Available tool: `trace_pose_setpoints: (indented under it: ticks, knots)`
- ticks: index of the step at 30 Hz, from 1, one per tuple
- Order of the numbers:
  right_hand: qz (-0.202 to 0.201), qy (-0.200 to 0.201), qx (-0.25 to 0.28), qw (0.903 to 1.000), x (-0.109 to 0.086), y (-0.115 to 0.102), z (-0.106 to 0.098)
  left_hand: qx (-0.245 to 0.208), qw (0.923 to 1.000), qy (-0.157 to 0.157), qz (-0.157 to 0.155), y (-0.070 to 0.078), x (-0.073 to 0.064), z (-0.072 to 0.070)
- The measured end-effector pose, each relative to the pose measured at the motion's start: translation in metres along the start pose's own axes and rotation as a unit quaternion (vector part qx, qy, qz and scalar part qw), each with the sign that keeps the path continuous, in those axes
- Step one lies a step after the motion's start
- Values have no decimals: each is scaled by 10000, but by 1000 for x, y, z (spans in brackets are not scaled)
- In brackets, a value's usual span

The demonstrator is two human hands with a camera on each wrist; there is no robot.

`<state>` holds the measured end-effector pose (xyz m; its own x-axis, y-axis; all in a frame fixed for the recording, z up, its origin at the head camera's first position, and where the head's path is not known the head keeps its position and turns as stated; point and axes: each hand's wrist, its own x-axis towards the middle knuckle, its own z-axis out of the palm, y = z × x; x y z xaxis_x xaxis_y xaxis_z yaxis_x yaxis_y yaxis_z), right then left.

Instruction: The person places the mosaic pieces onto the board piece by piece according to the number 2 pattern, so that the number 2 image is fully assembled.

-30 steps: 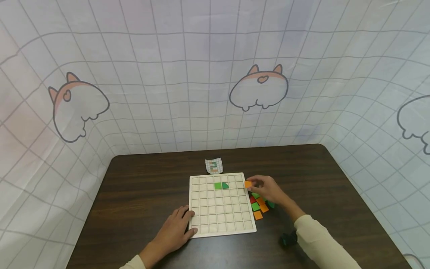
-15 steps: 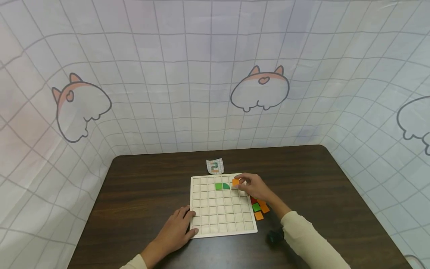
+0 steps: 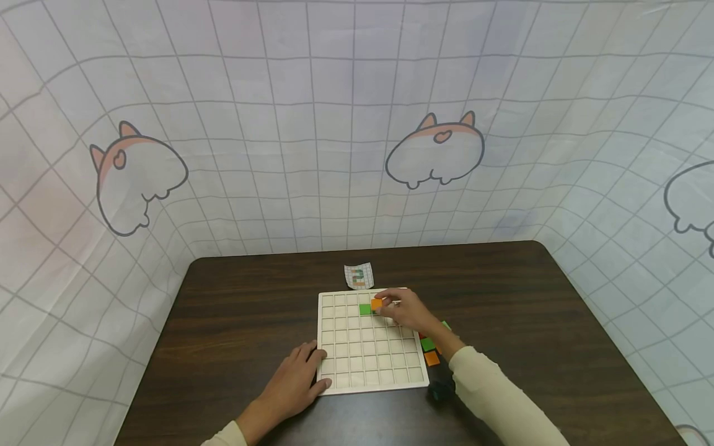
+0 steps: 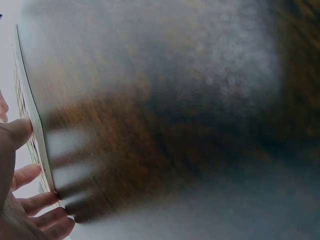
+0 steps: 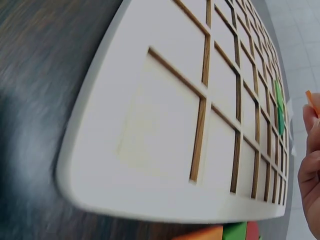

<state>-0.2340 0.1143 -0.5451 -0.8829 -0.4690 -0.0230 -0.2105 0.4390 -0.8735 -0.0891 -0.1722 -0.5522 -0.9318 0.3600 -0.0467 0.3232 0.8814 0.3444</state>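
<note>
My right hand (image 3: 406, 308) pinches an orange square tile (image 3: 377, 304) between thumb and fingers, over the upper part of a white grid board (image 3: 357, 356). A light green square tile (image 3: 365, 309) lies in a cell just left of it. In the right wrist view a dark green tile (image 5: 280, 120) sits beside the light green one; the orange tile and hand mostly cover it in the head view. At the board's lower left, my left hand (image 3: 290, 384) rests with fingers spread. Its fingertips (image 4: 50, 198) touch the board's edge in the left wrist view.
Behind the board lies a small paper card (image 3: 359, 276) with a printed coloured pattern. Loose tiles, including an orange tile (image 3: 432, 358) and a green tile (image 3: 427, 344), lie at the board's right, partly under my right forearm. A white gridded curtain (image 3: 334, 155) surrounds the dark table (image 3: 234, 310).
My right hand has carried the orange tile leftward from the board's right edge to above the dark green tile. The left hand has stayed at the board's lower left.
</note>
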Motion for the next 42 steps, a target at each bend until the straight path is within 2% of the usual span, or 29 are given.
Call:
trace_pose_setpoints:
  ticks: [8, 21, 27, 36, 42]
  knots:
    - [41, -30, -52, 10000, 10, -6, 13, -107, 9999, -50, -5, 2, 0, -2]
    - [120, -111, 54, 9999, 23, -9, 31, -7, 10000, -82, -32, 1, 0, 1]
    - [170, -52, -304, 9994, 28, -8, 36, -58, 9999, -91, -65, 2, 0, 0]
    - [-3, -15, -784, 9969, 31, -10, 40, -64, 9999, -94, -83, 2, 0, -1]
    - [1, 50, -936, 9956, 31, -11, 42, -90, 9999, -105, -89, 2, 0, -1]
